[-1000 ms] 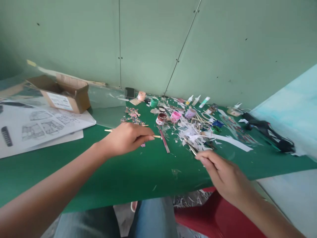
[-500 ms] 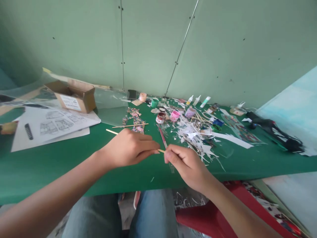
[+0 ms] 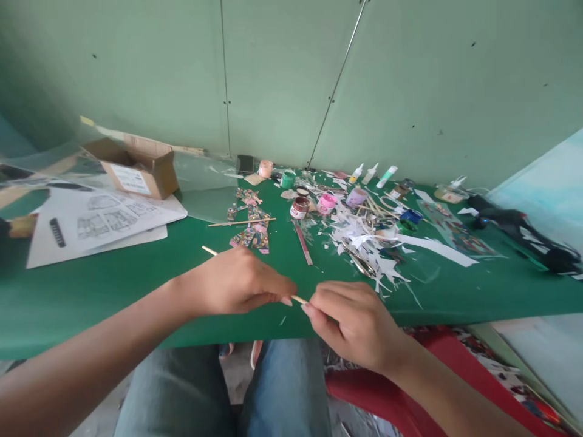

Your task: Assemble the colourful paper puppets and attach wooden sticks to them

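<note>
My left hand (image 3: 239, 282) is closed around a thin wooden stick (image 3: 298, 298), whose far end pokes out behind the hand at upper left. My right hand (image 3: 353, 321) pinches the stick's near tip, fingers curled. Both hands hover over the front edge of the green table (image 3: 136, 285). Beyond them lie a second wooden stick (image 3: 241, 222) across colourful paper cut-outs (image 3: 252, 233), and a pink-red pen (image 3: 302, 243).
Small paint pots (image 3: 299, 207), glue bottles (image 3: 370, 173), scissors (image 3: 359, 262) and white paper scraps (image 3: 364, 243) crowd the table's middle right. A cardboard box (image 3: 136, 167) and printed sheets (image 3: 100, 221) lie at left. A black glue gun (image 3: 523, 233) is at right. A red chair (image 3: 387, 397) stands below.
My right hand came in from the right, away from the scraps, and took the stick's tip. Both hands then drew back toward the table's front edge.
</note>
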Tool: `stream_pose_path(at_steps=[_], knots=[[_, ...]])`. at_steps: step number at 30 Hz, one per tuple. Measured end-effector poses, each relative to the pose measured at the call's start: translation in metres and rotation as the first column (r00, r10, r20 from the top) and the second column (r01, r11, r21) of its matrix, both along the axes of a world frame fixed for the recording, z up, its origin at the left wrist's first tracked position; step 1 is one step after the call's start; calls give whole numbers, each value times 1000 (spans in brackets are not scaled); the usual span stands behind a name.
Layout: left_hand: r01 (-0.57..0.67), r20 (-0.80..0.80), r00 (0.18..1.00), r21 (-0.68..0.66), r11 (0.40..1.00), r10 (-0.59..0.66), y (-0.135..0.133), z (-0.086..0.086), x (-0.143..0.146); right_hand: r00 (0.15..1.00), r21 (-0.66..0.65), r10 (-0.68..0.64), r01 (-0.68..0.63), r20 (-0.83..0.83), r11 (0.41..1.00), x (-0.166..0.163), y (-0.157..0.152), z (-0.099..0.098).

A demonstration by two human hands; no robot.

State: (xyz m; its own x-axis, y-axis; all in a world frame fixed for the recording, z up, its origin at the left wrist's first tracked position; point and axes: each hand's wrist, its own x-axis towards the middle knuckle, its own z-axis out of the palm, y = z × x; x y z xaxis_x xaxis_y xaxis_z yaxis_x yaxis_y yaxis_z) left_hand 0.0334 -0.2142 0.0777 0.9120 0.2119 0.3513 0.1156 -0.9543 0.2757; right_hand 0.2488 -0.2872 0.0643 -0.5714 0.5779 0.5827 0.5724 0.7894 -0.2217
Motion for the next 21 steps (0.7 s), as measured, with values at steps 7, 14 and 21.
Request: stream_pose_path(at_steps=[7, 14, 21], knots=[[-65, -213, 968, -718, 693, -130, -1, 18, 6, 935, 191, 111, -183, 337, 964, 8, 2, 18], [-159, -300, 905, -896, 415, -302, 10, 13, 8, 841, 254, 133, -304, 525, 918, 5, -9, 32], [-198, -336, 909, -869, 453, -246, 2, 14, 0, 874, 157, 186, -283, 450, 946, 3, 2, 29]])
